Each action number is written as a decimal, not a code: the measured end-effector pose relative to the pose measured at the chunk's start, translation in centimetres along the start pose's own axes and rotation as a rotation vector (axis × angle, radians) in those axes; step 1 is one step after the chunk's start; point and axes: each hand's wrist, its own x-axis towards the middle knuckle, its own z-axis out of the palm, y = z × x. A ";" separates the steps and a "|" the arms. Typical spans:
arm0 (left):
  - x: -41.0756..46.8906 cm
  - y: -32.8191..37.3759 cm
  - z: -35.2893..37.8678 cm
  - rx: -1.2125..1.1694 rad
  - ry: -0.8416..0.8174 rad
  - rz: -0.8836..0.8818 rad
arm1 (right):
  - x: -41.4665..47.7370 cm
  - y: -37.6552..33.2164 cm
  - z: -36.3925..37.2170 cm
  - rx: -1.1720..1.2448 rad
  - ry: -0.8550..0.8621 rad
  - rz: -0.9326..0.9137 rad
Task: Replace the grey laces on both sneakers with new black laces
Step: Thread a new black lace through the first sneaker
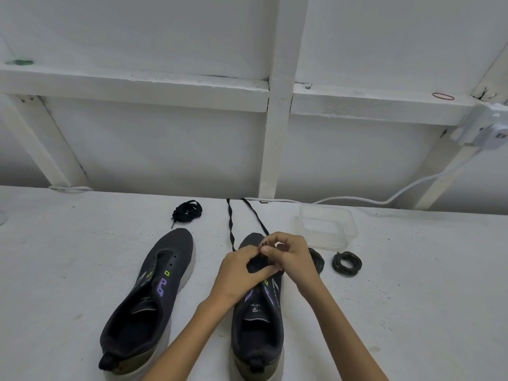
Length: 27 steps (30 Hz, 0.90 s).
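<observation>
Two dark sneakers on the white table (pixel 412 298), toes pointing away, heels at the near edge. The unlaced sneaker (pixel 149 295) sits on the left, eyelets bare, nothing touching it. The other sneaker (pixel 258 320) sits to its right, both hands over its front eyelet area. Left hand (pixel 239 273): fingers curled over the upper near the toe, thumb stretched across below them, gripping the shoe there. Right hand (pixel 291 257): fingers bent in tight, tips pinching the black lace (pixel 230 226) right where it meets the shoe; the exact eyelet is hidden by the fingers. From the hands, two strands of that lace run away across the table to its far edge, the left one twisted, the right one angled. A bundled black lace (pixel 187 211) lies beyond the unlaced sneaker's toe, apart from it. One coiled grey lace (pixel 347 264) lies right of the hands; a second grey coil (pixel 318 260) is half hidden behind the right wrist. A clear plastic tub (pixel 328 228) stands just beyond the coils. A white cable (pixel 357 199) runs along the table's back edge up to a white box (pixel 490 130) on the wall frame.
</observation>
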 end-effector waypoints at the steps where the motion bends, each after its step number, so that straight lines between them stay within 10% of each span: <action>1: 0.1 -0.1 0.1 0.015 0.012 -0.011 | 0.2 -0.4 0.0 -0.002 -0.009 -0.011; 18: 0.7 -1.2 0.5 -0.108 0.019 -0.155 | 7.8 -11.5 -0.7 0.725 0.114 -0.219; 27: 0.9 -1.6 1.0 -0.044 0.054 -0.113 | 4.7 -2.4 -3.3 -0.547 -0.071 0.251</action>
